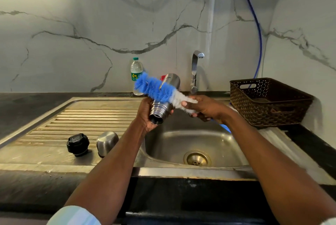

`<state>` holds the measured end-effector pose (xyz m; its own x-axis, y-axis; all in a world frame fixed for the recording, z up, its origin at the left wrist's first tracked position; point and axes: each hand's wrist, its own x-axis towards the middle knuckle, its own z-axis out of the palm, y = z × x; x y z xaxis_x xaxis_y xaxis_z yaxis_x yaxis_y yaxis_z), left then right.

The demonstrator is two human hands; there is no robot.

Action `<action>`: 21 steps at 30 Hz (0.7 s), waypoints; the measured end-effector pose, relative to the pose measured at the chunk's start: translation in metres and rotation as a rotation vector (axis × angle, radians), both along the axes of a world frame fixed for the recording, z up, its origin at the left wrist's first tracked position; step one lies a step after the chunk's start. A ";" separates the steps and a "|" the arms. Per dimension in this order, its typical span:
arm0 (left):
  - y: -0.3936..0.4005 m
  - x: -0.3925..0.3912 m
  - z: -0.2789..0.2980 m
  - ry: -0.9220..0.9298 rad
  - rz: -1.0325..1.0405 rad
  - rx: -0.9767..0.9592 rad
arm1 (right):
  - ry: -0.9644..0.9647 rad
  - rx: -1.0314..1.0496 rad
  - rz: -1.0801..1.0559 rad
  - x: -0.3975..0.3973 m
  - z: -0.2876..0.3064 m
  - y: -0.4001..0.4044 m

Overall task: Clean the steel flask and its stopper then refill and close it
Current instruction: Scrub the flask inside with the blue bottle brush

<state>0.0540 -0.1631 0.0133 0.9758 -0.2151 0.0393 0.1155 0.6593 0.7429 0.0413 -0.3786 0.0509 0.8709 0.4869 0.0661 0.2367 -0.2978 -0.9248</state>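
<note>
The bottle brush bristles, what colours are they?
The bottle brush bristles are mostly bright blue, turning white near the right hand. The head view shows it.

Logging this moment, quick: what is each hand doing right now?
Left hand: grips the threaded neck of the open steel flask.
Right hand: grips the blue-and-white bristled bottle brush at its white end, across the flask.

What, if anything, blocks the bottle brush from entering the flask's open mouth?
Nothing visible does. The steel flask, gripped by the left hand, has its threaded mouth uncovered and pointing toward the camera. The bottle brush, held by the right hand, lies across the flask's outside. The stopper sits apart on the drainboard.
</note>
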 end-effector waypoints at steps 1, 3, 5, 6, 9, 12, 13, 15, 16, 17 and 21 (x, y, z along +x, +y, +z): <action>0.000 0.000 -0.001 0.004 -0.006 0.014 | -0.069 -0.045 -0.115 0.001 0.003 0.002; -0.005 -0.002 0.000 -0.002 -0.014 0.037 | -0.228 -0.089 -0.332 -0.002 0.007 0.007; -0.014 -0.003 -0.001 -0.050 -0.001 0.071 | -0.306 -0.121 -0.320 -0.006 0.010 0.013; -0.018 -0.005 -0.001 -0.074 0.001 0.083 | -0.315 -0.141 -0.295 -0.010 0.012 0.015; -0.027 -0.011 0.002 -0.087 0.010 0.040 | -0.398 -0.263 -0.335 -0.028 0.020 0.015; -0.038 -0.023 0.007 -0.069 -0.002 0.046 | -0.447 -0.344 -0.433 -0.055 0.021 0.004; -0.044 -0.030 0.008 -0.056 0.004 0.061 | -0.427 -0.327 -0.467 -0.067 0.021 -0.001; -0.059 -0.045 0.007 -0.008 -0.007 0.062 | -0.411 -0.320 -0.497 -0.093 0.018 -0.009; -0.066 -0.050 0.005 0.014 -0.018 0.053 | -0.415 -0.354 -0.489 -0.109 0.013 -0.009; -0.073 -0.056 0.004 0.037 -0.018 0.044 | -0.410 -0.396 -0.475 -0.126 0.006 -0.010; -0.091 -0.071 0.000 0.049 -0.046 0.066 | -0.350 -0.418 -0.594 -0.157 -0.016 -0.031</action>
<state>-0.0173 -0.2539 0.0137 0.9653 -0.2600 -0.0242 0.1817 0.6023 0.7773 -0.1156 -0.4096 0.0351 0.9545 -0.0066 0.2980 0.1853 -0.7698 -0.6107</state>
